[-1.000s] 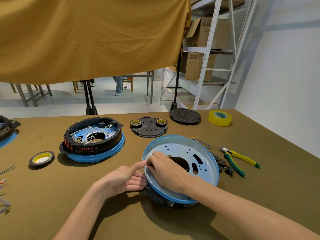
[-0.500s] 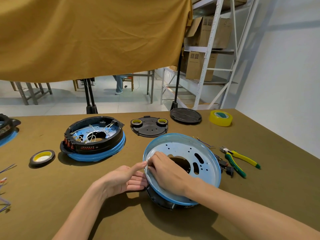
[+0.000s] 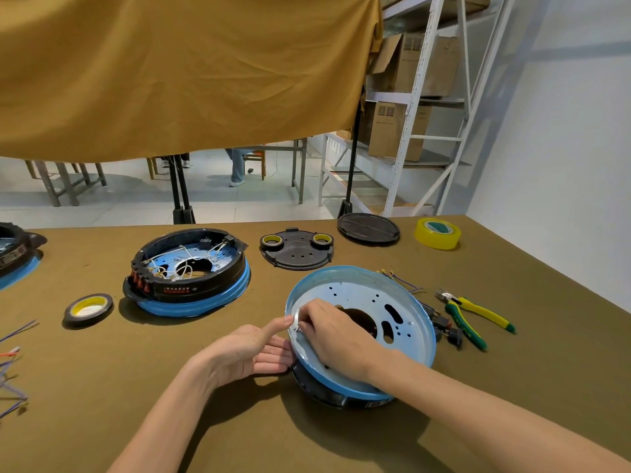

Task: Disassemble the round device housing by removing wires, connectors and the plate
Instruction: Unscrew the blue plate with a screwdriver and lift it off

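My right hand [image 3: 336, 339] pinches something small and pale, maybe film, at the near-left rim of the blue metal plate [image 3: 372, 303], which sits tilted on its black round housing [image 3: 327, 392] on the olive table [image 3: 239, 421]. My left hand [image 3: 246, 349] braces the rim, thumb on top, fingers under. The second housing [image 3: 189, 273], black plastic on a blue rim, holds white wires; its red label print is too blurred to read. Green-yellow cutters [image 3: 473, 315] lie right of the plate.
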Available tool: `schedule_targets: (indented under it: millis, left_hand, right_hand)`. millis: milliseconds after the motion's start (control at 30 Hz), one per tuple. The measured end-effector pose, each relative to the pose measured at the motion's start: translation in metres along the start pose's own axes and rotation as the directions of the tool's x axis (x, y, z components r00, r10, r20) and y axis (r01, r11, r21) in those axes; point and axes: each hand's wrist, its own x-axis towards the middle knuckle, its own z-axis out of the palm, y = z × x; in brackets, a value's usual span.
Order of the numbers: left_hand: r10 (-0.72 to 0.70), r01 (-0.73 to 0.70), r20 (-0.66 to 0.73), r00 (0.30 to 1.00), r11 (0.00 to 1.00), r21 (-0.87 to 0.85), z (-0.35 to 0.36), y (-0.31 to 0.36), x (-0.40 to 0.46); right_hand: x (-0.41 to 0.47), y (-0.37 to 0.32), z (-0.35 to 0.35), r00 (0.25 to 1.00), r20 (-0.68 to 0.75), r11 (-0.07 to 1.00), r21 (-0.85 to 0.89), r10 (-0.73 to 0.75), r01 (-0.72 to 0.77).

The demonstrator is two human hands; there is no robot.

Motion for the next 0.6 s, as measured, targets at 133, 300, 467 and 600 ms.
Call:
schedule_targets:
  millis: [133, 300, 467, 600]
  left_hand:
    - [0.008, -0.009, -0.016, 1.0, 1.0, -0.004, 0.001, -0.001, 0.0]
    - [0.002, -0.004, -0.073, 0.997, 0.999, -0.032, 0.006, 0.001, 0.0]
    - [0.027, -0.04, -0.157, 0.987, 0.996, -0.08, 0.008, 0.004, -0.003]
    - [0.035, -0.087, -0.276, 0.96, 0.98, -0.18, -0.002, 0.005, -0.004]
  right_hand:
    - [0.001, -0.001, -0.01, 0.999, -0.041, 0.998, 0.063, 0.033, -0.03]
    - [0.001, -0.001, -0.033, 0.958, -0.25, 0.973, 0.215, 0.137, -0.083]
    - [-0.018, 0.016, -0.057, 0.864, -0.443, 0.947, 0.304, 0.237, -0.104]
    - [-0.049, 0.045, -0.077, 0.72, -0.585, 0.913, 0.368, 0.373, -0.174]
